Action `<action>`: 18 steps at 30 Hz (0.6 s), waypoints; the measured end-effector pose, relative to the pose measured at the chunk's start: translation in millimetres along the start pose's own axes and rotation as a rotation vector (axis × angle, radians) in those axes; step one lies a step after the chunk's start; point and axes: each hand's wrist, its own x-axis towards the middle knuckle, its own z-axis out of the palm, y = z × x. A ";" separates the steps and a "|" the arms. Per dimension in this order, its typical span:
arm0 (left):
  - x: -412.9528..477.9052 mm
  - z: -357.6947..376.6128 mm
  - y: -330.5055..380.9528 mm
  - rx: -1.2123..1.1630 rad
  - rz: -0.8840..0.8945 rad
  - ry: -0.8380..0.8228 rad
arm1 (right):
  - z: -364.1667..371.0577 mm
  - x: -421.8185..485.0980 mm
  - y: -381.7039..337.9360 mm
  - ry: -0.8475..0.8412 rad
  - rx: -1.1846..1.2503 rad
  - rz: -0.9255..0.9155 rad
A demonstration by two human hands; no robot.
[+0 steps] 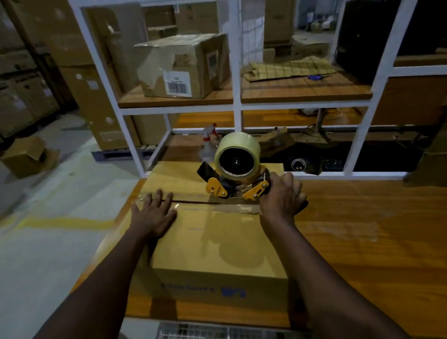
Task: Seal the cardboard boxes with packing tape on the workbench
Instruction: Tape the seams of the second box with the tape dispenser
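on my feed, a closed cardboard box [213, 242] sits on the wooden tabletop [375, 236], near its left edge and directly in front of the person. the left hand [154, 215] lies flat on the box top, palm down. its fingers [159, 196] are straight and slightly spread, and their tips reach the centre seam [190, 202] between the flaps. the right hand [282, 197] grips the handle of a yellow tape dispenser [235, 188], fingers [291, 181] curled round it. the dispenser rests on the seam at the box's right side, with a pale tape roll [236, 158] standing above it. a short stretch of tape [235, 209] covers the seam beside that hand; the rest of the seam shows as a dark line. a spray bottle [208, 143] stands behind the box. beyond it, a white shelf frame [237, 104] holds a worn carton [184, 65]. a small open box [26, 157] lies on the floor to the left.
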 end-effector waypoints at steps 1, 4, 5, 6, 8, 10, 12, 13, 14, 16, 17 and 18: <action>1.7 -3.6 -15.0 0.012 0.020 -0.004 | 5.2 -4.4 -8.8 0.007 -0.008 0.002; 6.0 -12.0 -54.2 0.075 0.130 -0.039 | 19.0 -15.4 -32.1 0.033 -0.045 0.001; 6.8 -13.1 -61.7 0.085 0.165 -0.041 | 22.9 -18.0 -38.4 0.044 -0.057 -0.003; 7.1 -12.3 -66.3 0.067 0.185 -0.041 | 26.6 -20.5 -44.5 0.056 -0.072 -0.011; 8.9 -6.3 -68.7 -0.034 0.186 -0.033 | 32.8 -24.8 -54.1 0.080 -0.101 -0.034; 7.5 -2.1 -63.8 -0.126 0.171 -0.023 | 37.1 -29.1 -61.5 0.101 -0.110 -0.048; 1.1 0.7 -54.6 -0.180 0.157 -0.013 | 38.5 -33.0 -67.6 0.125 -0.104 -0.049; -2.9 3.7 -49.4 -0.205 0.146 -0.002 | 38.1 -34.4 -70.3 0.141 -0.100 -0.050; -7.7 7.7 -42.9 -0.225 0.132 0.012 | 36.7 -35.8 -72.6 0.157 -0.098 -0.051; -20.7 15.7 -24.7 -0.279 0.094 0.033 | 31.7 -37.3 -76.4 0.186 -0.098 -0.040; -27.8 18.8 -13.0 -0.318 0.073 0.043 | 29.3 -37.1 -77.2 0.196 -0.101 -0.032; -36.4 21.4 -0.4 -0.361 0.053 0.055 | 26.4 -37.9 -77.7 0.204 -0.106 -0.028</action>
